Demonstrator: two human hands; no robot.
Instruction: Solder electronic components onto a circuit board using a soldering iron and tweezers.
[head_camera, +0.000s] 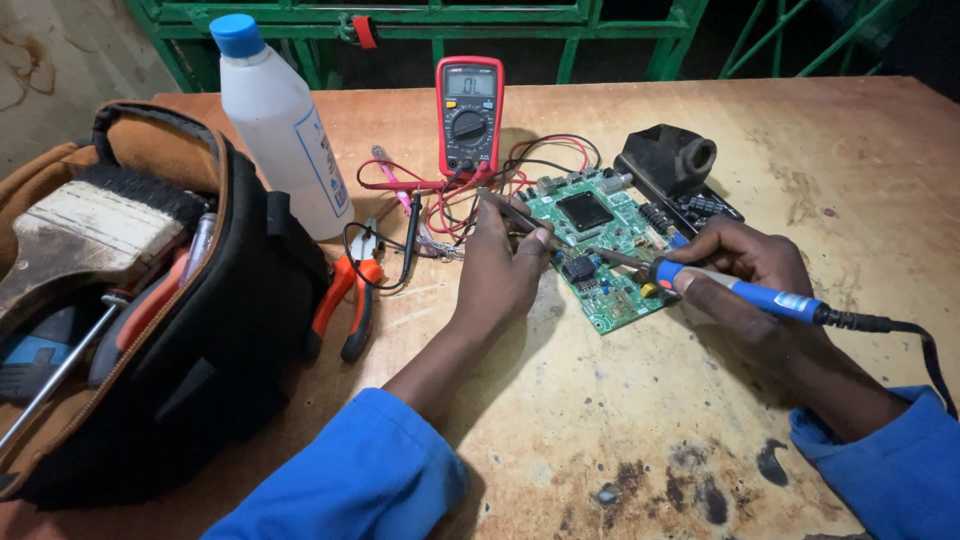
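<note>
A green circuit board (600, 250) lies flat on the wooden table (600, 430). My left hand (500, 265) rests at the board's left edge and pinches a thin dark tool, likely tweezers (515, 213), angled over the board. My right hand (745, 270) grips a blue-handled soldering iron (760, 297), its metal tip reaching left onto the board's middle. The iron's black cord (900, 330) trails off to the right. Both sleeves are blue.
A red multimeter (469, 115) with red and black leads stands behind the board. A black iron stand (675, 165) sits at the board's right. A white bottle with blue cap (280, 130), orange-handled pliers (350, 290) and an open tool bag (130, 300) fill the left.
</note>
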